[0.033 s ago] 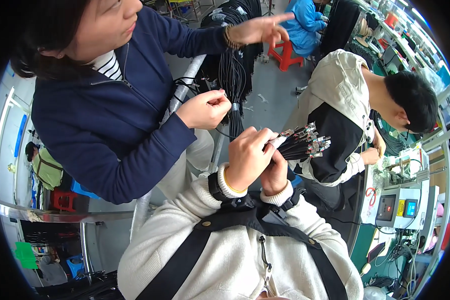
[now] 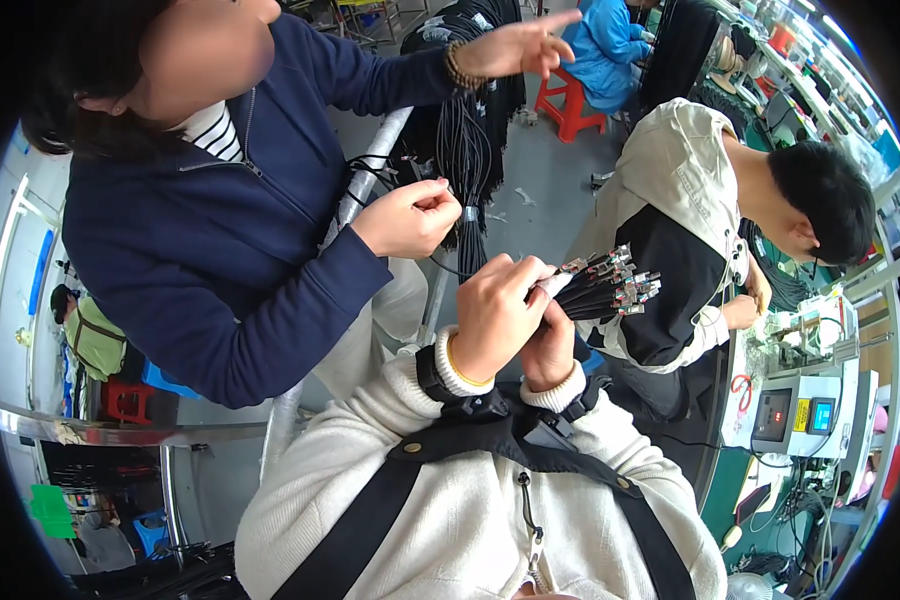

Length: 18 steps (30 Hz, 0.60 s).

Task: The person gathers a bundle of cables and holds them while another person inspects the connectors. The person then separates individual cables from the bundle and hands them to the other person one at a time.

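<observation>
Both of my hands are closed on a bundle of black cables (image 2: 588, 298) in the middle of the view. Small metal connectors (image 2: 635, 290) fan out from its right end. My left hand (image 2: 497, 318) grips the bundle from above and the left, by a whitish wrap (image 2: 556, 283). Just below and to the right, my right hand (image 2: 550, 352) wraps round it, its fingers partly hidden. To the left, a co-worker's closed hand (image 2: 408, 220) pinches something small I cannot make out. That person's other hand (image 2: 515, 52) stretches out a finger to the right.
A metal rail (image 2: 370, 170) runs beside the co-worker, with long black cables (image 2: 460, 140) hanging behind it. On the right, another person in a beige and black jacket (image 2: 670, 200) bends over a bench with a machine (image 2: 800, 415). A red stool (image 2: 570, 105) stands farther back.
The co-worker's outstretched hand has shifted slightly upward. My hands and the cable bundle look unchanged.
</observation>
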Each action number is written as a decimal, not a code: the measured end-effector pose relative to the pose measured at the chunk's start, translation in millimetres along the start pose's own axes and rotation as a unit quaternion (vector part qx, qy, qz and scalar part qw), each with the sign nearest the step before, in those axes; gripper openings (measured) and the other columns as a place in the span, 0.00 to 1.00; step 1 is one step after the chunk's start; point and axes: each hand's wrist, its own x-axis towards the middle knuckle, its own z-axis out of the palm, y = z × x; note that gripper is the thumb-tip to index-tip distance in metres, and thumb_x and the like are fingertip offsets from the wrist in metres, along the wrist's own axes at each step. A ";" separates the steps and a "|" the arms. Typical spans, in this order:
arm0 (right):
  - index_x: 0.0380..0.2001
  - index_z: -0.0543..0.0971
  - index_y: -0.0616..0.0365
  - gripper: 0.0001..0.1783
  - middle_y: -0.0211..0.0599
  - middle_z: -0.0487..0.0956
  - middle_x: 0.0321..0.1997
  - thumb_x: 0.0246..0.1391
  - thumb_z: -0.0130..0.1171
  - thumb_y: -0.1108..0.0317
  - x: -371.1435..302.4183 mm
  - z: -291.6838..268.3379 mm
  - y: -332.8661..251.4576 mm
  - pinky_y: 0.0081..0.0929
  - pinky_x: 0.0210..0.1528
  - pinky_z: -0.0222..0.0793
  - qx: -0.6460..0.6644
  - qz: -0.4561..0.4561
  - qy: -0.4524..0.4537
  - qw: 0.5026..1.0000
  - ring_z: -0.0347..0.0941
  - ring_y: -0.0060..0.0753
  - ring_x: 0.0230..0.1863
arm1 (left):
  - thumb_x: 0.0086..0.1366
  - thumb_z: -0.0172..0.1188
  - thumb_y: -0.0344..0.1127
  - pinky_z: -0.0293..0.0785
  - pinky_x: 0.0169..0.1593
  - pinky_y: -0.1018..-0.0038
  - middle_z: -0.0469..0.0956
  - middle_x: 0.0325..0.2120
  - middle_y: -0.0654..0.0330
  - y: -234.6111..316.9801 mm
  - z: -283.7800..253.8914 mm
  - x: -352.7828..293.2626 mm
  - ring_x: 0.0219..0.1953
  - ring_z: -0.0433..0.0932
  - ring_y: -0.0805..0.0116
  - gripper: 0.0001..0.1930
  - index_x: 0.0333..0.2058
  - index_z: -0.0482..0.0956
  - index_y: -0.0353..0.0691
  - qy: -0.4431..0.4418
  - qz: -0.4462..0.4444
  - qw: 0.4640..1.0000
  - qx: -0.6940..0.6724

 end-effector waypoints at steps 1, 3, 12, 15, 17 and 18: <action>0.41 0.71 0.62 0.14 0.34 0.74 0.40 0.49 0.48 0.75 -0.1 -0.6 -0.2 0.26 0.47 0.64 0.015 0.004 0.003 1.000 0.70 0.28 0.41 | 0.45 0.60 0.27 0.65 0.21 0.71 0.70 0.16 0.62 0.4 0.2 0.1 0.19 0.70 0.65 0.06 0.25 0.74 0.43 -0.001 0.001 1.000 -0.005; 0.41 0.71 0.62 0.14 0.34 0.74 0.39 0.49 0.48 0.75 -0.6 -1.1 -1.2 0.26 0.47 0.64 0.011 0.005 0.000 1.000 0.70 0.28 0.41 | 0.46 0.62 0.26 0.64 0.20 0.73 0.70 0.16 0.61 1.6 0.5 1.0 0.18 0.70 0.66 0.06 0.25 0.76 0.40 -0.003 0.004 1.000 -0.014; 0.39 0.72 0.62 0.13 0.33 0.75 0.38 0.49 0.48 0.75 -3.9 -4.7 -4.7 0.26 0.47 0.65 -0.001 0.009 -0.014 1.000 0.71 0.28 0.40 | 0.47 0.61 0.26 0.66 0.22 0.72 0.73 0.17 0.60 2.9 4.3 0.2 0.20 0.72 0.65 0.06 0.26 0.75 0.39 -0.010 -0.007 1.000 -0.016; 0.40 0.72 0.62 0.13 0.33 0.75 0.39 0.49 0.47 0.75 -5.3 -0.4 -4.7 0.26 0.47 0.64 0.008 0.005 -0.015 1.000 0.70 0.27 0.41 | 0.47 0.59 0.25 0.67 0.25 0.71 0.74 0.20 0.59 3.9 5.4 2.0 0.22 0.73 0.63 0.06 0.27 0.75 0.39 -0.001 0.033 0.999 -0.031; 0.40 0.72 0.62 0.13 0.33 0.74 0.40 0.49 0.47 0.75 -6.0 3.8 -6.8 0.26 0.47 0.64 0.024 0.002 -0.006 1.000 0.70 0.27 0.42 | 0.47 0.59 0.25 0.68 0.25 0.71 0.74 0.20 0.59 4.7 2.8 4.4 0.23 0.73 0.62 0.07 0.28 0.76 0.38 -0.003 0.033 0.999 -0.026; 0.40 0.72 0.62 0.13 0.33 0.74 0.40 0.49 0.47 0.75 -6.0 5.1 -6.0 0.26 0.47 0.64 0.024 0.004 -0.008 1.000 0.70 0.27 0.42 | 0.47 0.58 0.24 0.68 0.26 0.70 0.75 0.21 0.59 6.1 1.0 5.7 0.23 0.73 0.61 0.07 0.28 0.76 0.38 -0.010 0.033 0.999 -0.026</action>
